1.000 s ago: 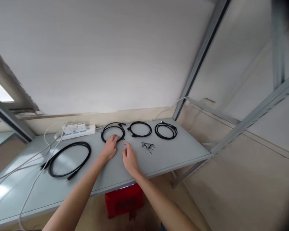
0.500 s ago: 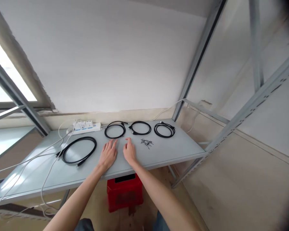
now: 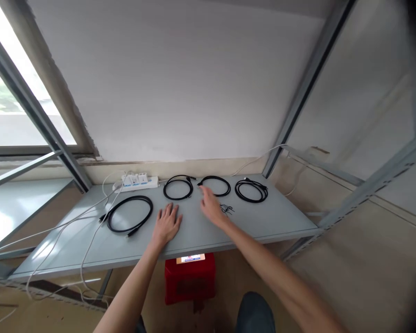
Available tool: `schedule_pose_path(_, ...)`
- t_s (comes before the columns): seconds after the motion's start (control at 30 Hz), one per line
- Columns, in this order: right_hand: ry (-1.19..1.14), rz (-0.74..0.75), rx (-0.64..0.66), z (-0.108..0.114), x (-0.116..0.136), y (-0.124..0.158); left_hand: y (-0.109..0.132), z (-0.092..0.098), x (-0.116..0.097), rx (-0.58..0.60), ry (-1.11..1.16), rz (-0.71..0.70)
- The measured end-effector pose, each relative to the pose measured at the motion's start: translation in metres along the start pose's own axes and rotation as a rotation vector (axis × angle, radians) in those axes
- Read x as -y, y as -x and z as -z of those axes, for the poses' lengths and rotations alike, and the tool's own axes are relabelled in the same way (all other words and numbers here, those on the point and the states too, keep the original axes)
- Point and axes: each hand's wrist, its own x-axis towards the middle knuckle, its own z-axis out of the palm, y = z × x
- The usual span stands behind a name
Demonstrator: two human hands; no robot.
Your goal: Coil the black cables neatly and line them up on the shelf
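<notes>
Several black cables lie coiled on the grey shelf top (image 3: 190,226). My left hand (image 3: 167,225) rests flat on the surface with its fingers spread, between the large left coil (image 3: 130,199) and the middle-left coil (image 3: 178,198). My right hand (image 3: 211,206) reaches forward, index finger stretched out at the plug end of the middle-right coil (image 3: 225,181); whether it touches is unclear. Nothing shows in its grasp. Partly behind that hand is a small heap of black twist ties (image 3: 228,209). Another coil (image 3: 251,199) lies farther right.
A white power strip (image 3: 138,183) with plugs sits at the back left, its white cords (image 3: 57,224) running over the shelf and off its front edge. Underneath stands a red stool (image 3: 190,282) bearing a phone (image 3: 190,258) with a lit screen. Metal posts (image 3: 280,138) frame the shelf.
My right hand has moved forward and right to the middle-right coil. My left hand stays on the surface. The view has shifted left, and the phone screen, dark before, is lit.
</notes>
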Motion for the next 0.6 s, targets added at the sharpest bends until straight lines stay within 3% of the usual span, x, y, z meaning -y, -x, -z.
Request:
schedule_pose_path(0.07, 0.231, -0.001, 0.064, 0.028, -0.025, -0.023, -0.001, 0.000, 0.001, -0.004, 0.018, -0.001)
schedule_pose_path(0.2, 0.500, -0.052, 0.387, 0.061, -0.069, -0.052, -0.003, 0.000, 0.001, -0.008, 0.031, 0.015)
schedule_pose_path(0.4, 0.455, -0.062, 0.568, 0.052, -0.095, -0.058, -0.002, 0.007, -0.003, -0.005, 0.038, 0.020)
schedule_pose_path(0.6, 0.510, 0.037, 0.521, 0.039, -0.101, -0.059, -0.002, 0.008, -0.003, -0.018, 0.036, 0.016)
